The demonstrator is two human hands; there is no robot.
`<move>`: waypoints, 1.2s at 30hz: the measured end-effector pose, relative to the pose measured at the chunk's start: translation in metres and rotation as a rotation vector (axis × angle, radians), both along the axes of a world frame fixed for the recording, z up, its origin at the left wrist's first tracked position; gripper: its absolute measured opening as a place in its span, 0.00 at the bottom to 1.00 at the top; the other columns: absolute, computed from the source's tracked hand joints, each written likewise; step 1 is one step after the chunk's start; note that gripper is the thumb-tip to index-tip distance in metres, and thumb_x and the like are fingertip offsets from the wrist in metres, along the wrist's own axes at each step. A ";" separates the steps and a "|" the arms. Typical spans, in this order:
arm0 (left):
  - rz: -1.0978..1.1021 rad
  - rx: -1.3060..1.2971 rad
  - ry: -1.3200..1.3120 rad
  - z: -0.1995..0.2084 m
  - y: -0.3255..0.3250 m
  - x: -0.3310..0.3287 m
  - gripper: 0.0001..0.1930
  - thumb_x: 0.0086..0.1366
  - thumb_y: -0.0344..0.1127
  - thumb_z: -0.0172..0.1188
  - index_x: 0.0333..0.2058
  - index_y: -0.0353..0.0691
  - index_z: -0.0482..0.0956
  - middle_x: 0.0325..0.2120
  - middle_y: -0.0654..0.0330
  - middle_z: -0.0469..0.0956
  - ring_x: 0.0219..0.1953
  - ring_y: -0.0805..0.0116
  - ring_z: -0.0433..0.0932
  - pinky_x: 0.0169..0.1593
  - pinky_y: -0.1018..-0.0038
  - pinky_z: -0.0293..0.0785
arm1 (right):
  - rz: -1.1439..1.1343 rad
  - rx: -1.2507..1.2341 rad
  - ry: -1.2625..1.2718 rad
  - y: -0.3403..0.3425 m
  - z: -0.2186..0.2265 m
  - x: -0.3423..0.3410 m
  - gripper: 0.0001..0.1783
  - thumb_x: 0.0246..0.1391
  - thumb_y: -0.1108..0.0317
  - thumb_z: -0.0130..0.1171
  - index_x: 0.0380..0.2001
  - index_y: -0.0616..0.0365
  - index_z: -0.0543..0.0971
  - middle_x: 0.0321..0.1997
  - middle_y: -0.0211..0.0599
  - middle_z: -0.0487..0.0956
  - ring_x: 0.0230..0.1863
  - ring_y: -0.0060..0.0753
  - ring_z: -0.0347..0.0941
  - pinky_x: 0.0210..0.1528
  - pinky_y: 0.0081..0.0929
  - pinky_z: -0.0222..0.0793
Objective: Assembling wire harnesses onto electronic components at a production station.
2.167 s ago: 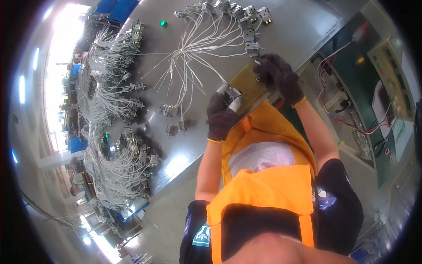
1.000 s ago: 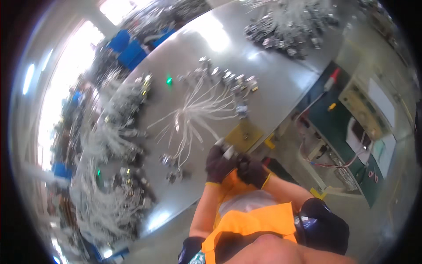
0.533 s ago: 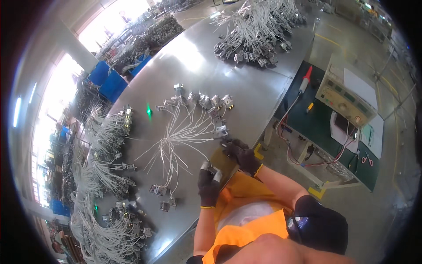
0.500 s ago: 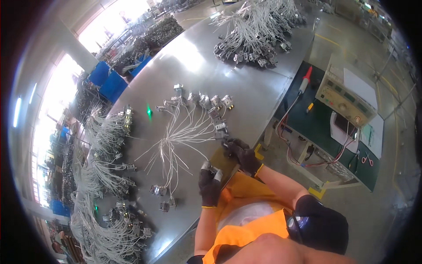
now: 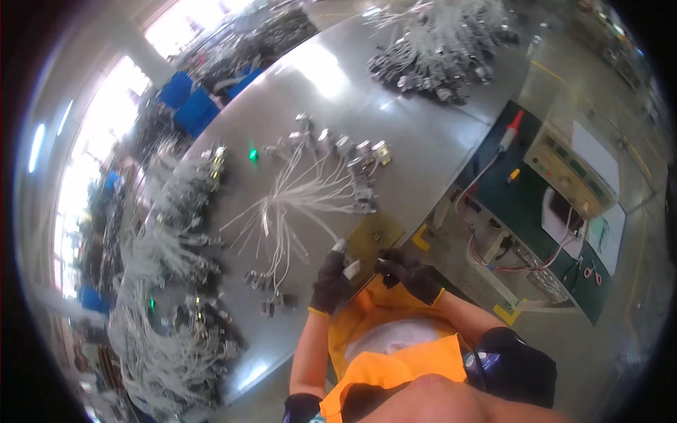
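Gloved fingers of the left hand curl at the end of a white wire, beside the yellowish plate; whether they pinch anything, I can't tell. I'd leave the wire slack and the left hand steady. Just right, the right hand bends inward, its hold unclear, forearm slanting leftward.

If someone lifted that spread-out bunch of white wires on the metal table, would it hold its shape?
Probably not: the white wires look thin and several curve, so they would likely droop. The blocky metal parts at many ends seem heavier than the wires and might dangle or drag.
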State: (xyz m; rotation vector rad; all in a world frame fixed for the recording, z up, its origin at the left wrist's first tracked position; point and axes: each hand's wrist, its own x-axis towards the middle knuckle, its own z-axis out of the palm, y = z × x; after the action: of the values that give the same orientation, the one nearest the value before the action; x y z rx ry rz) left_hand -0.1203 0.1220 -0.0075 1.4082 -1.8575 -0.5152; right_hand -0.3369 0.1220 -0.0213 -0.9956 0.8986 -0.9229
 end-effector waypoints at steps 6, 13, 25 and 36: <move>0.017 0.445 0.741 0.025 0.014 -0.017 0.31 0.61 0.30 0.64 0.61 0.34 0.63 0.41 0.61 0.76 0.41 0.71 0.76 0.45 0.74 0.75 | 0.060 -0.676 0.262 0.015 -0.028 0.022 0.17 0.66 0.65 0.54 0.55 0.57 0.75 0.30 0.30 0.81 0.24 0.19 0.74 0.29 0.21 0.73; 0.164 0.393 0.949 0.012 0.013 -0.015 0.27 0.61 0.32 0.65 0.58 0.34 0.68 0.40 0.60 0.76 0.41 0.70 0.77 0.44 0.73 0.75 | 0.119 -0.909 0.526 0.013 -0.014 0.032 0.15 0.66 0.65 0.53 0.52 0.56 0.77 0.28 0.29 0.79 0.26 0.18 0.74 0.29 0.21 0.73; 0.351 0.341 0.346 0.044 0.003 -0.030 0.27 0.57 0.43 0.69 0.50 0.31 0.75 0.38 0.49 0.82 0.40 0.66 0.81 0.44 0.71 0.76 | 0.010 -1.424 0.795 -0.005 0.018 0.027 0.09 0.61 0.71 0.55 0.41 0.60 0.81 0.43 0.44 0.80 0.38 0.41 0.78 0.41 0.30 0.74; 0.371 0.278 0.767 -0.010 0.008 -0.026 0.31 0.57 0.35 0.68 0.58 0.32 0.69 0.43 0.56 0.78 0.44 0.67 0.76 0.47 0.72 0.74 | 0.370 -0.891 0.914 0.007 -0.062 0.026 0.16 0.60 0.69 0.55 0.51 0.55 0.73 0.39 0.35 0.79 0.26 0.26 0.76 0.24 0.24 0.70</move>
State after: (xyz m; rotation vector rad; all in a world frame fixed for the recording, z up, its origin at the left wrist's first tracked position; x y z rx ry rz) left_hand -0.1467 0.1303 -0.0180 1.4109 -0.9179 -0.9780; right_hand -0.3113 0.1287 -0.0838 -2.3805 0.9768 -0.4989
